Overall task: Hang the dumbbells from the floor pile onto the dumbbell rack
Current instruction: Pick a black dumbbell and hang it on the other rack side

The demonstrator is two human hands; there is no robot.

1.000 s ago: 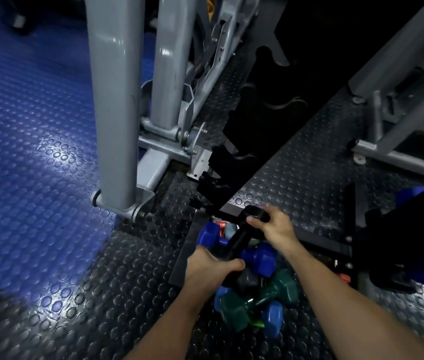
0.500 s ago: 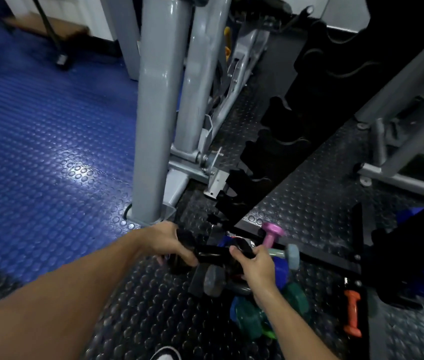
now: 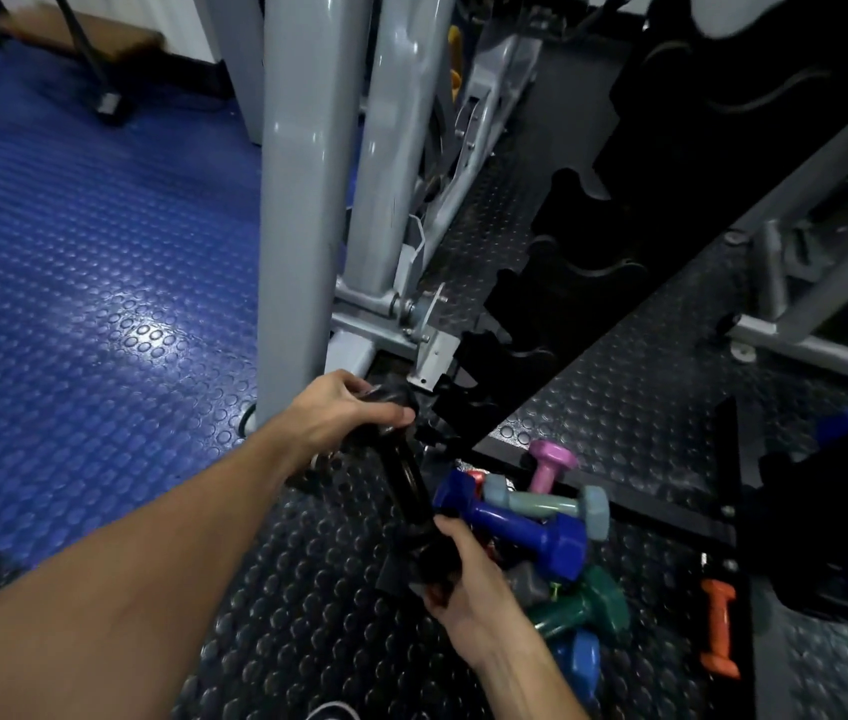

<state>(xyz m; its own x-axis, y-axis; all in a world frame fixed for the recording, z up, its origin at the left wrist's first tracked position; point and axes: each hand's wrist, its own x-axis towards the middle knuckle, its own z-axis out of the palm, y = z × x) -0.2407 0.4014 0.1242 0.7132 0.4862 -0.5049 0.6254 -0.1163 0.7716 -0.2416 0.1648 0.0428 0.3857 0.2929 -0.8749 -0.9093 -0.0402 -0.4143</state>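
A black dumbbell (image 3: 406, 480) is held off the floor between both hands. My left hand (image 3: 343, 407) grips its far head, close to the lowest notches of the black dumbbell rack (image 3: 567, 283). My right hand (image 3: 463, 574) grips its near head. To the right of the hands lies the floor pile: a blue dumbbell (image 3: 515, 527), a grey-green one (image 3: 551, 504), a pink one (image 3: 549, 462) standing on end, a dark green one (image 3: 588, 608) and another blue one (image 3: 580, 657). The rack's notches in view hold nothing.
A grey machine post (image 3: 302, 200) stands just left of the rack's foot. An orange dumbbell (image 3: 719, 626) lies on the rack's base at the right. More grey machine frames (image 3: 801, 304) stand at the far right. Blue studded flooring (image 3: 89, 252) spreads to the left.
The black dumbbell has turned from lying crosswise to pointing away from me. My left hand moved up toward the rack's foot and my right hand drew back toward me.
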